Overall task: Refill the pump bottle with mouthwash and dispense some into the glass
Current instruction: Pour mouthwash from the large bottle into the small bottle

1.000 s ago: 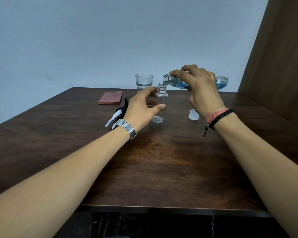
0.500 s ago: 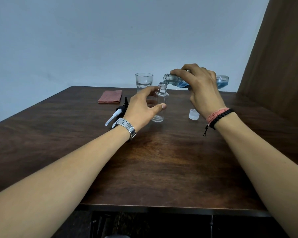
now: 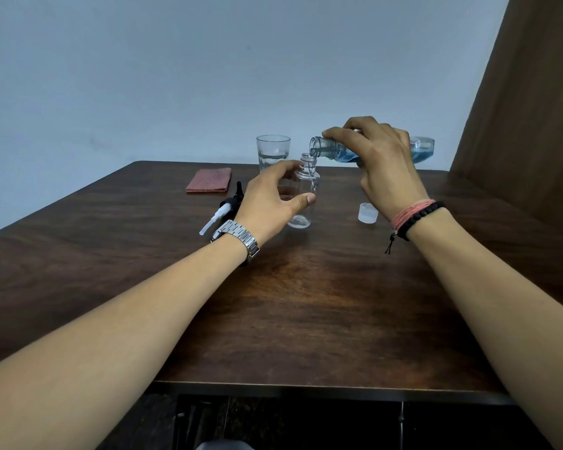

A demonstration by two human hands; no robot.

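On the surface [image 3: 306, 303], left hand [image 3: 270, 203] curls fingers around the upright pump bottle [image 3: 304, 190]. Right hand [image 3: 384, 164] grips the mouthwash bottle [image 3: 335, 149] tipped over its neck. Glass [image 3: 272, 152] at its 11 o'clock.

the pump bottle [image 3: 303, 193] stands upright on the table [image 3: 306, 303], near the middle of the far half. the left hand [image 3: 270, 203] wraps round it from the left. the mouthwash bottle [image 3: 371, 151] lies tilted almost flat in the right hand [image 3: 384, 164], its mouth just above the pump bottle's neck. the glass [image 3: 273, 152] stands behind the pump bottle, close to the far edge. the cloth [image 3: 209, 180] lies left of the glass. the pump head [image 3: 223, 207] lies on the table just left of the left hand. the cap [image 3: 368, 213] sits right of the pump bottle, below the right hand.
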